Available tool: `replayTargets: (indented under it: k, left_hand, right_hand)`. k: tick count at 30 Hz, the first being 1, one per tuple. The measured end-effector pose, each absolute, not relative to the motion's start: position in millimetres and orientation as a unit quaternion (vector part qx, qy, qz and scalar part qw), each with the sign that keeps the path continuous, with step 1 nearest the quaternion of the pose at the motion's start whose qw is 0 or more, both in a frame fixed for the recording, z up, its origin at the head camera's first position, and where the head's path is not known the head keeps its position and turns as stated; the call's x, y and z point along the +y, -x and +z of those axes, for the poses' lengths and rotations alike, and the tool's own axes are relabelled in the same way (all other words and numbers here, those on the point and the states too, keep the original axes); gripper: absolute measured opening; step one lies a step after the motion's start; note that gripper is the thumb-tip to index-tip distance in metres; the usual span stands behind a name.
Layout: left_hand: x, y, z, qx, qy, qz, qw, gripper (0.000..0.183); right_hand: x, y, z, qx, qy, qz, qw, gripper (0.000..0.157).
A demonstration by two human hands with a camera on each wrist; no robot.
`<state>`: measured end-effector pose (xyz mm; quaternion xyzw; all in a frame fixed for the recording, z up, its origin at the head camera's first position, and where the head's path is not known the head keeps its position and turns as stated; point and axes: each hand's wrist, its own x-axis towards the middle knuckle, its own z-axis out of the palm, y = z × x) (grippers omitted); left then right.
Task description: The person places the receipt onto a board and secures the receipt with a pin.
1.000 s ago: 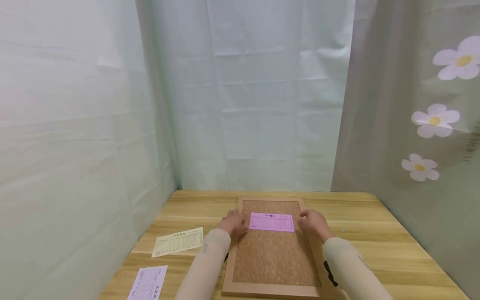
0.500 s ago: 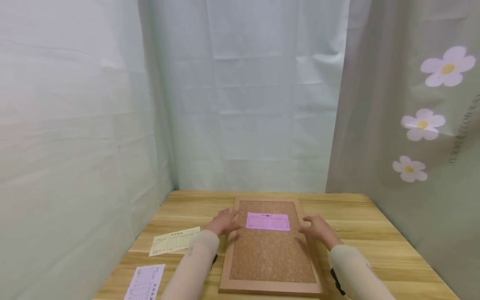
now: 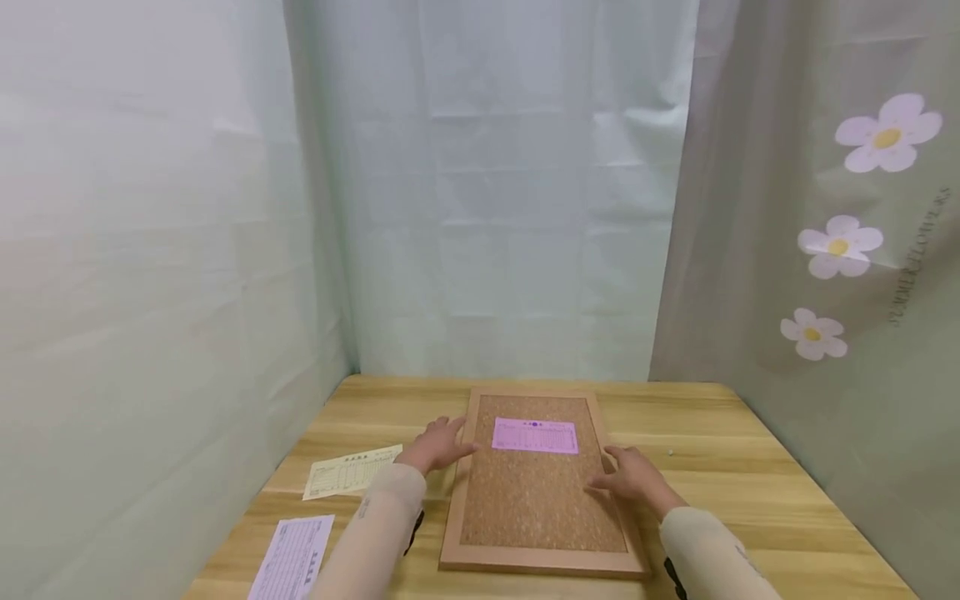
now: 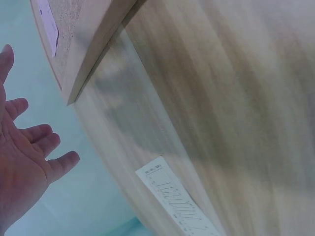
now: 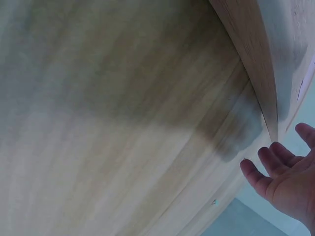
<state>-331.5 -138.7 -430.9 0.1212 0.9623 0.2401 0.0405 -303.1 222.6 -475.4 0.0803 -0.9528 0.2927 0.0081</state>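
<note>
A wood-framed cork board (image 3: pixel 543 508) lies flat on the table, a pink printed slip (image 3: pixel 535 437) on its upper half. Over the board's left edge is my left hand (image 3: pixel 437 445), fingers spread and holding nothing. My right hand (image 3: pixel 633 477) is at the right edge of the frame, its thumb reaching over the cork; whether it touches the board cannot be told. In the left wrist view the left palm (image 4: pixel 22 162) shows bare with fingers apart. The right wrist view shows the right hand (image 5: pixel 290 184) with loosely bent fingers and nothing in them.
A yellow printed slip (image 3: pixel 348 472) lies on the table left of the board, partly behind the left wrist. Nearer the front left is a pale purple slip (image 3: pixel 292 557). A tiny greenish bit (image 3: pixel 671 452) sits right of the board. Curtains (image 3: pixel 510 208) stand around the table.
Both hands have drawn away from the sides of the pink slip. The left hand has moved left and the right hand has come nearer. The slip stays on the board.
</note>
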Motion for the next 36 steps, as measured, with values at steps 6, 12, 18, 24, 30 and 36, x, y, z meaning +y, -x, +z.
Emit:
replayTargets:
  k: [6,12,18,24,30,36]
  left_hand:
    - [-152.3,328.7,-433.5,0.961,-0.105,0.256,0.024,0.069]
    - [-171.6,326.1,-434.0,0.952,-0.083,0.295,0.014,0.069]
    - [-195.3,322.7,-432.2,0.944,-0.063,0.324,-0.006,0.067]
    - [-218.3,318.1,-431.5,0.943,-0.054,0.327,-0.023,0.069]
    - [-249.0,313.6,-421.3,0.946,-0.054,0.318,-0.03,0.07]
    - [-287.6,306.1,-412.7,0.951,-0.042,0.304,-0.031,0.071]
  right_hand:
    - [223.1,292.7,-473.6,-0.953,-0.07,0.294,-0.02,0.093]
    - [226.9,289.3,-479.1,-0.954,-0.07,0.291,-0.033,0.096]
    - [228.0,288.6,-481.7,-0.954,-0.069,0.29,-0.037,0.096]
    - [226.1,285.6,-479.8,-0.957,-0.064,0.281,-0.045,0.097]
    - [224.6,287.0,-478.1,-0.96,-0.056,0.27,-0.053,0.097]
    - [226.0,287.4,-478.2,-0.96,-0.055,0.269,-0.055,0.097]
